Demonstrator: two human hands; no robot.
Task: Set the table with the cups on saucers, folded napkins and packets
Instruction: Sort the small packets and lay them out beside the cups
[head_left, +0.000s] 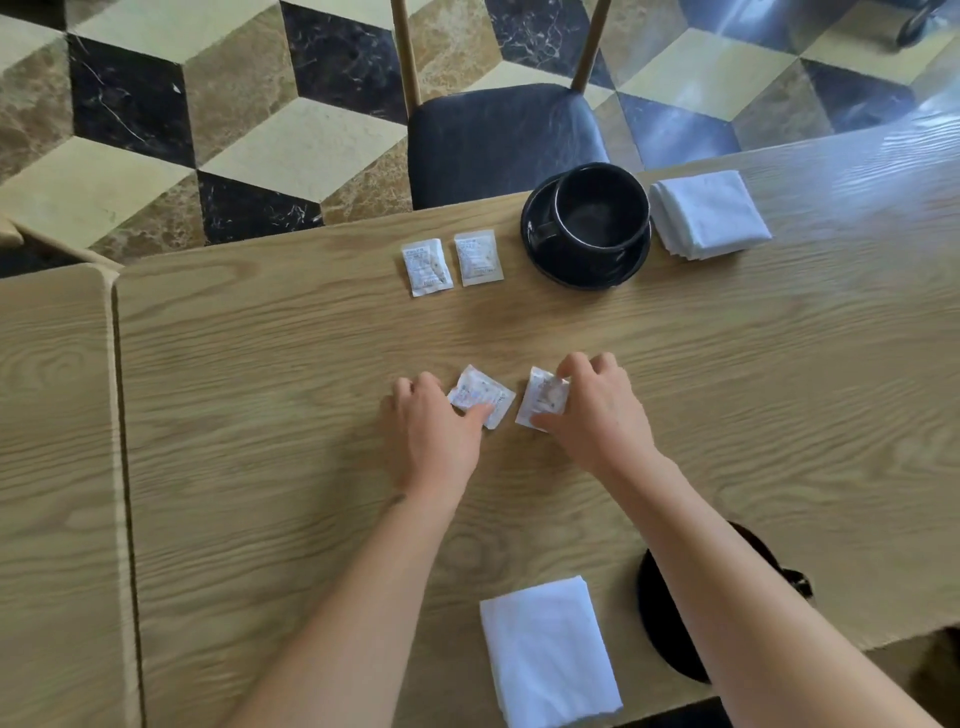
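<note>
Pale oak-grain table (260, 364): two small white paper packets at its middle, one under each hand.
Left hand (434, 428) presses flat on the left packet (480, 392); right hand (592, 410) pinches the right packet (540, 397) by its edges. Both look light, thin and crinkly, best taken at an edge.

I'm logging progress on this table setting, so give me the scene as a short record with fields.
far setting: black cup on saucer, folded napkin, two packets side by side
near setting: napkin, dark saucer mostly hidden by the right arm
left hand: presses a packet
right hand: pinches a packet
surface: wooden table
</note>
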